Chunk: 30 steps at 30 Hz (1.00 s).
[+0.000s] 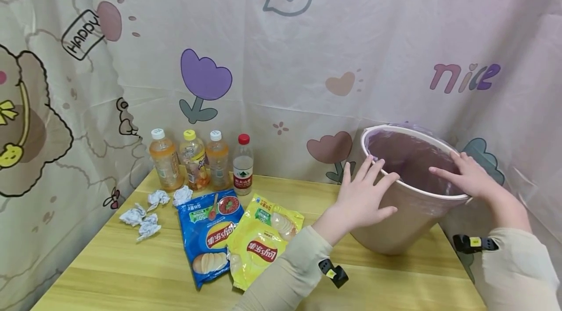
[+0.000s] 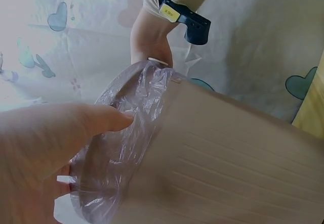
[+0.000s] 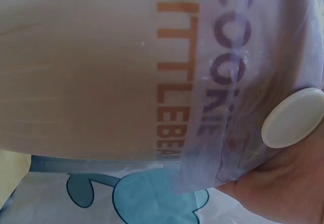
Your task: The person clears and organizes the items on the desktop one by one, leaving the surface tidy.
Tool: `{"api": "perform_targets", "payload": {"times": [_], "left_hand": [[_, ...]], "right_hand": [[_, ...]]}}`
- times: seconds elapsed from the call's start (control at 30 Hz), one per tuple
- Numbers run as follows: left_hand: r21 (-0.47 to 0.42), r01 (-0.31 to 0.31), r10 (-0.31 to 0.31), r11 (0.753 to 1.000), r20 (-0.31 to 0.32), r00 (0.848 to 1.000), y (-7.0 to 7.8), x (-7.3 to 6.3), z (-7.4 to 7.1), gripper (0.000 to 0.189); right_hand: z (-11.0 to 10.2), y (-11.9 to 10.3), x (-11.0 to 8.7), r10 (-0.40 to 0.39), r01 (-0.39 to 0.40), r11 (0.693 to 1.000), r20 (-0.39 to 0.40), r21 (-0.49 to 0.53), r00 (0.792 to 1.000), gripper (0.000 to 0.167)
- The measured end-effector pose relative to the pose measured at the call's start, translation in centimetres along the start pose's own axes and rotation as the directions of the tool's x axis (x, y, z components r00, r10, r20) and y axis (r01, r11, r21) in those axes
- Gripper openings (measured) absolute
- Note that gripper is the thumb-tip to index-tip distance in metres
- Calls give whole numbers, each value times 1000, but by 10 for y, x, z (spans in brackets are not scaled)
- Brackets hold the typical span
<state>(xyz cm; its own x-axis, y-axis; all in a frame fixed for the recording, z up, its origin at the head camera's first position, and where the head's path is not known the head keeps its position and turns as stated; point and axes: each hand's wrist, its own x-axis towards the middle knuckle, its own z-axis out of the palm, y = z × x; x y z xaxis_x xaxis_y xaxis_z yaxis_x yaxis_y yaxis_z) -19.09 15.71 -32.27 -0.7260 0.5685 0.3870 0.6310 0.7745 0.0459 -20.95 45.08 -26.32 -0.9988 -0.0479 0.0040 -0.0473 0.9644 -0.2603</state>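
Note:
A beige trash bin (image 1: 391, 223) with a white rim stands at the right of the table. A thin translucent purple bin liner (image 2: 136, 118) lines it and is folded over the rim. My left hand (image 1: 362, 198) is at the near left of the rim, fingers spread and fairly straight, fingertips at the edge. My right hand (image 1: 471, 179) lies over the right side of the rim, its fingers extended and its thumb pointing over the opening. In the right wrist view, the bin shows printed letters beside the liner, and a white oval piece (image 3: 293, 118) sits by the hand.
Left on the wooden table (image 1: 131, 272) lie a blue chip bag (image 1: 206, 238), overlapping yellow chip bags (image 1: 263, 242) and several crumpled paper balls (image 1: 149, 225). Behind them stand several plastic bottles, one a red-capped bottle (image 1: 243, 164). A printed curtain (image 1: 272, 72) hangs behind.

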Motion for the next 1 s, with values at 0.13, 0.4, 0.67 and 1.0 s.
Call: {"api": "perform_targets", "payload": {"times": [0.13, 0.4, 0.67, 1.0], "left_hand": [[-1, 7, -7, 1000, -27, 1000, -1, -11, -3, 66], [-10, 11, -12, 1000, -55, 998, -2, -30, -8, 66], [2, 19, -18, 1000, -96, 995, -7, -43, -12, 67], [26, 0, 3, 1000, -140, 990, -13, -61, -14, 70]], "right_hand": [[3, -9, -4, -3, 3, 1000, -1, 7, 1000, 95], [7, -27, -15, 4, -4, 1000, 9, 8, 1000, 98], [9, -41, -18, -3, 3, 1000, 26, 12, 1000, 99], [13, -53, -22, -29, 28, 999, 29, 26, 999, 98]]}}
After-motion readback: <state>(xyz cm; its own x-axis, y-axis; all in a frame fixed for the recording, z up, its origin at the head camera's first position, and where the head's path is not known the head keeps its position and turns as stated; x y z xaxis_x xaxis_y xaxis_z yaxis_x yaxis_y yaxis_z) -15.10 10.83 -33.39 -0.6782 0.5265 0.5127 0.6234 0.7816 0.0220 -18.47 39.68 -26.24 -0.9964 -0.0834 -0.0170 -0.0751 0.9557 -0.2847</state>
